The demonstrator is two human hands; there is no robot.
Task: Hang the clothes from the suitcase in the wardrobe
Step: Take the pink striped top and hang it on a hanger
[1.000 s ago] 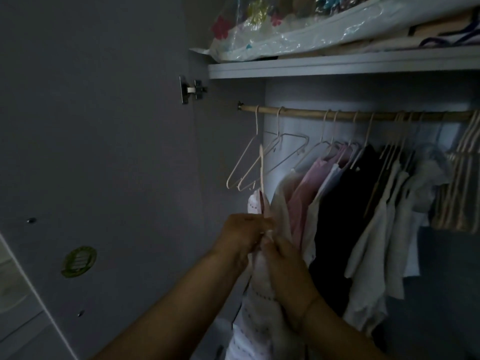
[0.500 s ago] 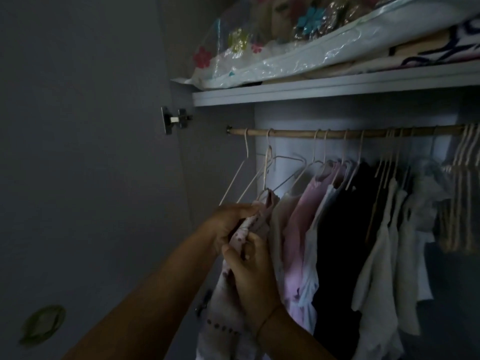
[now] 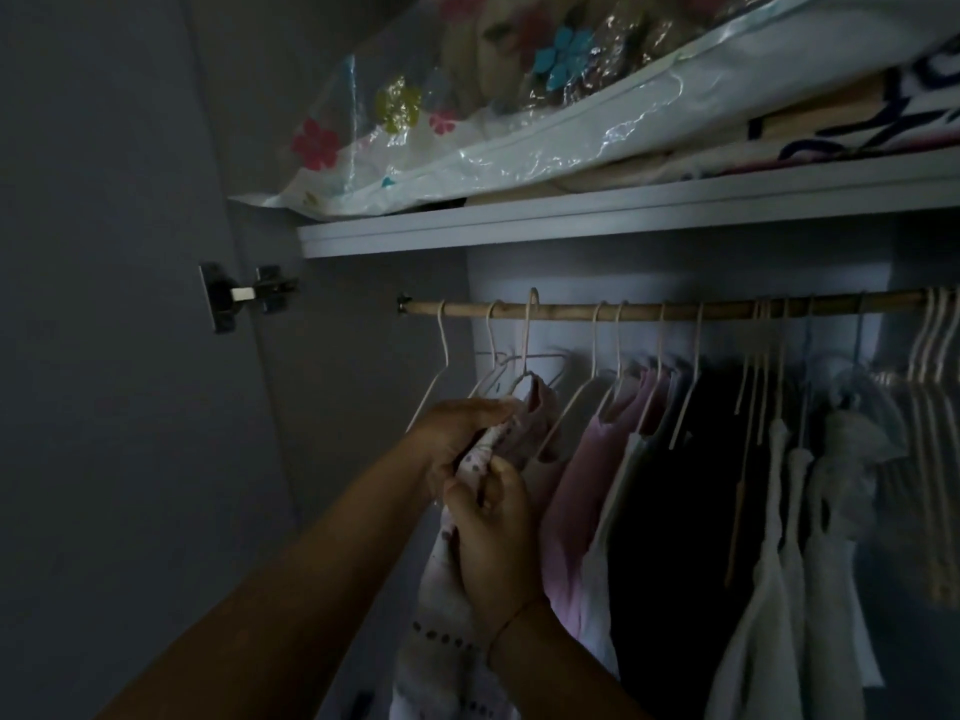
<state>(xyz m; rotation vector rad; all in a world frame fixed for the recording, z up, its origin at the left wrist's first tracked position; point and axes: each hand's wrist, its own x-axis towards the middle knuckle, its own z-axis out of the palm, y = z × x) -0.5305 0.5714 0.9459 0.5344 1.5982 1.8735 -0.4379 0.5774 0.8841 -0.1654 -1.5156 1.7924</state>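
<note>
Wardrobe [image 3: 623, 220]: dim inside, a shelf above, the rail [image 3: 675, 310] below carrying pink, dark and white clothes; right end cut off by the frame.
Dotted garment [image 3: 447, 605]: at the left end of the rail, bunched at its top between both hands and trailing down out of view; looks soft, light and floppy (it will slump off a shoulder if let go early), so best held at the neckline close to the hanger.
Hanger [image 3: 527, 345]: thin wire, springy by the look of it; hook up at the rail, though whether it is seated over it I cannot tell.
Left hand [image 3: 457, 433]: closed around the fabric just under the hanger's neck.
Right hand [image 3: 491, 537]: fingers pinching cloth lower down.
Hidden: hanger's shoulders, suitcase, garment's hem.
</note>
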